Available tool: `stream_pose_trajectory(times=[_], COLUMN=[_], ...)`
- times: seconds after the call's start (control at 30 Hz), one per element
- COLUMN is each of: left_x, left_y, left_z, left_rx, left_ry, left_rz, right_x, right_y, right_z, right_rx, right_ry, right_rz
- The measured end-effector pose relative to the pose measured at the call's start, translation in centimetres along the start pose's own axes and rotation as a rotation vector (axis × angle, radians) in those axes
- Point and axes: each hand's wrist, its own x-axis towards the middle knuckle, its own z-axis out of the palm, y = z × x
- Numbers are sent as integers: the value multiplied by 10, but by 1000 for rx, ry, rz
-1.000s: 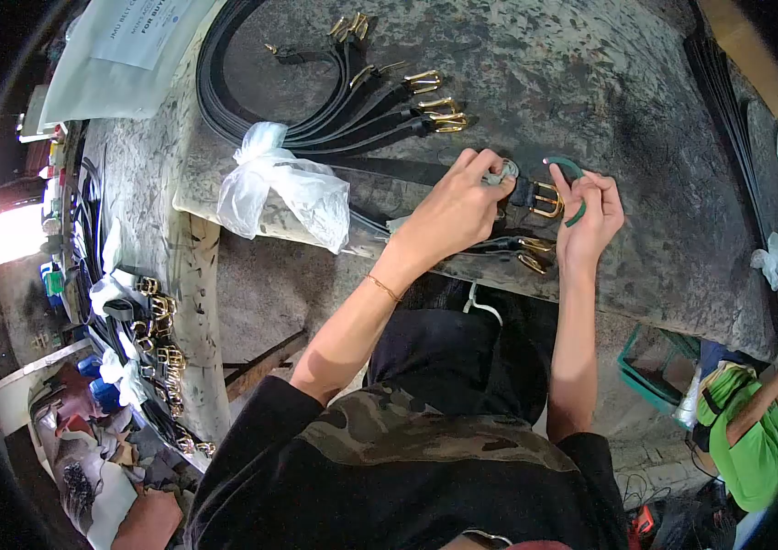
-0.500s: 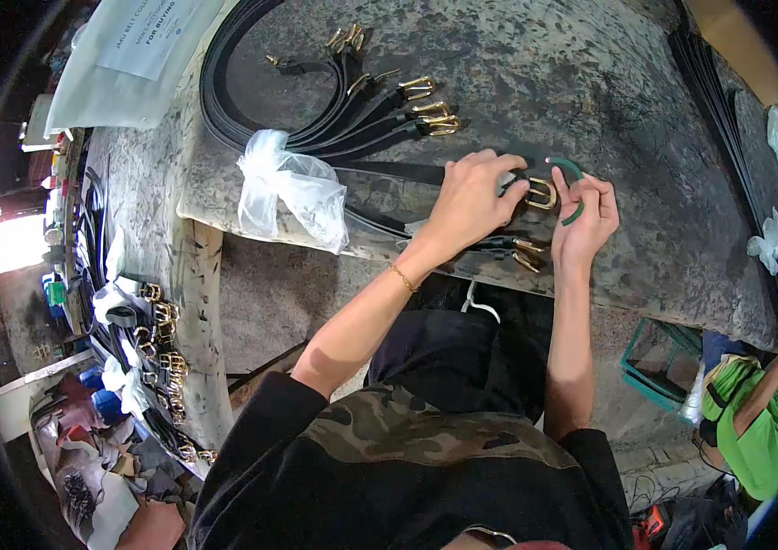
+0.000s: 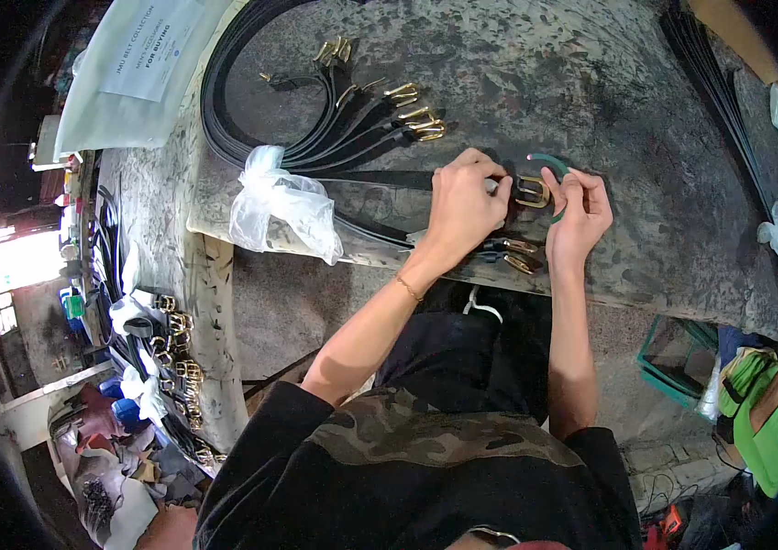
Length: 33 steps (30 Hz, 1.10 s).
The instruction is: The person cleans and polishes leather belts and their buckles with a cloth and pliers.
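At the middle of the frame the left hand [image 3: 464, 203] is clenched on a black belt [image 3: 389, 176] just behind its brass buckle [image 3: 533, 192]. The right hand [image 3: 577, 215] pinches a curved green strip [image 3: 554, 165] at the buckle's other side, low over the table [image 3: 609, 92]. This belt looks mid-way. Above it a fan of buckled belts [image 3: 407, 115] seems finished, as does another buckled belt [image 3: 517, 257] at the near edge. Bare straps [image 3: 728, 101] at upper right may remain.
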Motion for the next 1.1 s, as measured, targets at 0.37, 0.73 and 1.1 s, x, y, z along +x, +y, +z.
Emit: stream_pose_trajectory(times=[0.37,0.73,1.1], left_x=[-13,-11,-10], left_y=[2,0,-1], left_z=[4,-7,-9], left_rx=[249,40,-31], left_ry=[-75,-179,-185], left_rz=[94,-77,-117], right_x=[-11,-14,-15], right_y=[-13,-13,-10], right_z=[0,2,2], right_rx=[-386,-469,-483], right_ry=[-13,-75,-76], right_rz=[-15,-58,-23])
